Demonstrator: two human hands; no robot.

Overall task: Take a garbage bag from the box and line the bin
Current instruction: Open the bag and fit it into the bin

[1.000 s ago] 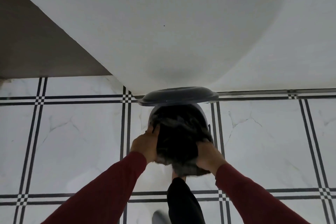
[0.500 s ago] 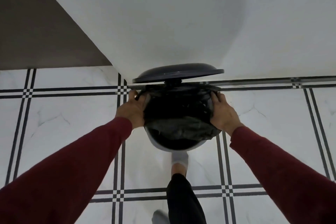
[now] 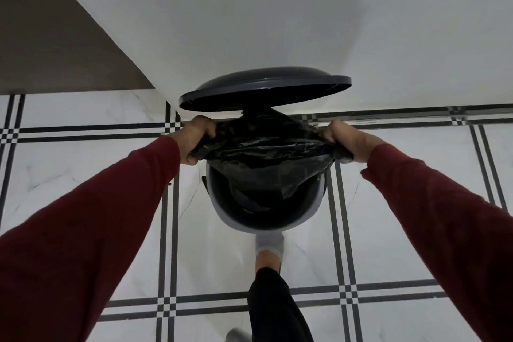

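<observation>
A round pedal bin [image 3: 302,216] with a pale outer wall and dark inside stands on the tiled floor against the wall. Its dark lid [image 3: 263,86] is raised. A black garbage bag [image 3: 263,158] hangs into the bin, its mouth stretched wide above the far half of the rim. My left hand [image 3: 195,139] grips the bag's left edge and my right hand [image 3: 342,139] grips its right edge, both fists closed. The near part of the bin rim is bare. The bag box is out of view.
A white wall [image 3: 277,22] rises right behind the bin. My foot in a white sock [image 3: 270,244] rests at the bin's base, on or near the pedal. White floor tiles with black line borders [image 3: 166,230] spread around. A brown surface [image 3: 41,50] fills the upper left.
My hands have moved apart and toward the far side of the bin, pulling the bag's mouth wider. The lid stands higher and the view has come closer to the bin.
</observation>
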